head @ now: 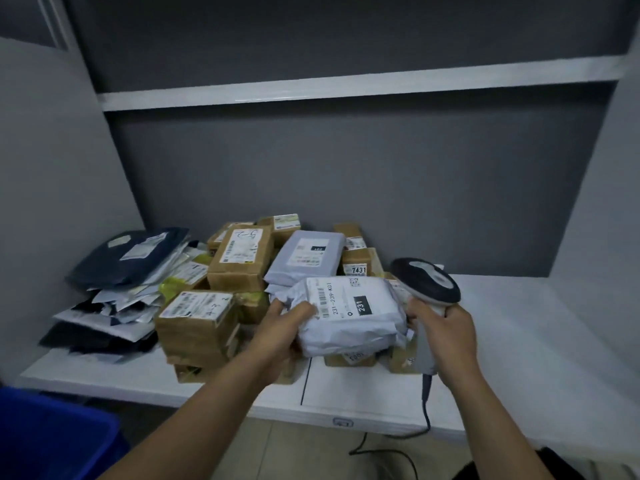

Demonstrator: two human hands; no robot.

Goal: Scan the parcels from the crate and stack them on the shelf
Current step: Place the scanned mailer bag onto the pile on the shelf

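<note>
Head view: white shelf (519, 341), parcels heaped on its left and middle part.
Held parcel: white poly bag (349, 317), label up reading 231-239-K01, held at the shelf's front, against the heap.
Left hand (280, 327): fingers and thumb curled round the bag's left end, clasping it.
Right hand (446, 327): fingers wrapped round the grey handle of the scanner (426, 280); its dark head sits beside the bag's right end.
Heap: brown cardboard boxes (239, 258) in the middle; dark and pale mailer bags (128, 258) at left.
Crate (52, 434): blue, lower left corner, below the shelf edge; contents not visible.
</note>
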